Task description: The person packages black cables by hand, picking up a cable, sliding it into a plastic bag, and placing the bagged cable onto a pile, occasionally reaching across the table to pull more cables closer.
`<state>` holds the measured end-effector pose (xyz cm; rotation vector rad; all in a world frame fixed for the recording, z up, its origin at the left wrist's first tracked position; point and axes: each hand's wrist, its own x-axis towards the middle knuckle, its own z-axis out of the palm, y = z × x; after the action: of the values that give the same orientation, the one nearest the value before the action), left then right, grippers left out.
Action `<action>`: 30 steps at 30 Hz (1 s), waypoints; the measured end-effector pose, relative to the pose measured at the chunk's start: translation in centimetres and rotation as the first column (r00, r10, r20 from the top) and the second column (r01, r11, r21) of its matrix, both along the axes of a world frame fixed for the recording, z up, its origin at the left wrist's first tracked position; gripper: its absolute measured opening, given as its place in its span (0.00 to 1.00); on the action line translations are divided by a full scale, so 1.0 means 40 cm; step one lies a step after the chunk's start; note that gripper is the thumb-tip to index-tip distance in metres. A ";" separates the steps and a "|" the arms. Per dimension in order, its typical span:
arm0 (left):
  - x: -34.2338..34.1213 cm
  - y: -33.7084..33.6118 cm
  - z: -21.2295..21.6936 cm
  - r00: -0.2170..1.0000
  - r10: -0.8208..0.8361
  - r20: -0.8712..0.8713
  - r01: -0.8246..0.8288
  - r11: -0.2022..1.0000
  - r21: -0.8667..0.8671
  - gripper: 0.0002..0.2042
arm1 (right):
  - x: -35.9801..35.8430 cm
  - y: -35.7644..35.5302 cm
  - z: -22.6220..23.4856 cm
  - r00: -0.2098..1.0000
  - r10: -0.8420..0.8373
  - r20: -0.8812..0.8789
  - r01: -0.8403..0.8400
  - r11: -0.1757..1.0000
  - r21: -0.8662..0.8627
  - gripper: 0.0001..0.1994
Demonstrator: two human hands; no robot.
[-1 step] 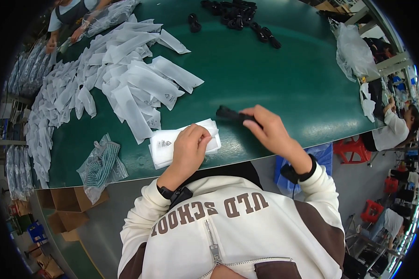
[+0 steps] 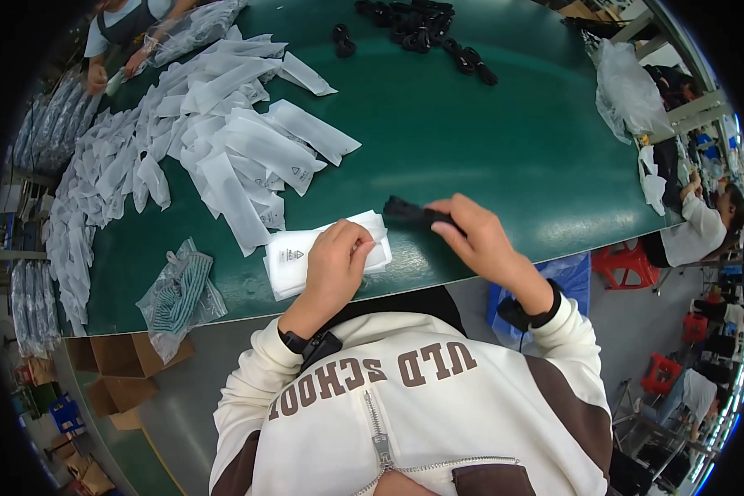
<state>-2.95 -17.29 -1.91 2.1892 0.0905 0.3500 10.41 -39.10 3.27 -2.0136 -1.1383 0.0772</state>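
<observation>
My right hand (image 2: 479, 240) is closed round one end of a black bundled cable (image 2: 407, 210), whose other end points left toward a stack of flat white bags (image 2: 285, 258). My left hand (image 2: 337, 258) rests on that stack at the table's near edge. Its thumb and forefinger pinch the edge of the top bag at the stack's right end. A small gap separates the cable from the bag edge. Whether the bag's mouth is spread apart is too small to tell.
Filled white bags (image 2: 248, 140) lie heaped at the left on the green table (image 2: 471, 140). More black cables (image 2: 422, 29) are at the far side. A clear bag with a striped cloth (image 2: 182, 289) lies near left. A co-worker's hand (image 2: 97, 78) shows far left; red stools (image 2: 618, 266) stand right.
My right hand and the cable have shifted very slightly toward me. The left hand stays on the bags. The co-worker's hand at the far left has moved a little.
</observation>
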 end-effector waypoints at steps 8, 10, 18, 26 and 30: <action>0.006 -0.011 0.048 0.958 -0.171 0.231 0.075 0.924 0.376 0.04 | -0.071 -0.034 -0.018 0.997 0.013 0.072 -0.009 0.999 -0.050 0.13; 0.004 -0.005 0.029 0.955 -0.178 0.237 0.083 0.928 0.364 0.04 | -0.073 -0.027 -0.024 0.996 0.007 0.087 -0.002 0.999 -0.052 0.13; -0.006 -0.007 -0.005 0.995 -0.010 0.098 0.008 1.000 0.023 0.04 | -0.088 -0.024 -0.038 0.987 0.041 0.158 -0.033 0.998 -0.052 0.13; -0.002 -0.008 0.031 0.993 -0.056 0.103 0.065 0.994 -0.087 0.05 | -0.081 -0.012 -0.041 0.990 0.139 0.014 -0.137 0.987 -0.081 0.13; 0.009 -0.007 0.044 0.949 -0.177 0.259 0.144 0.980 0.139 0.04 | -0.077 0.017 -0.032 0.459 -0.150 -0.876 -0.010 0.985 -0.173 0.14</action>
<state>-2.60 -17.59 -0.16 2.2248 -0.2655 0.5700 7.33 -38.40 1.98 -1.7085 -0.3354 1.0980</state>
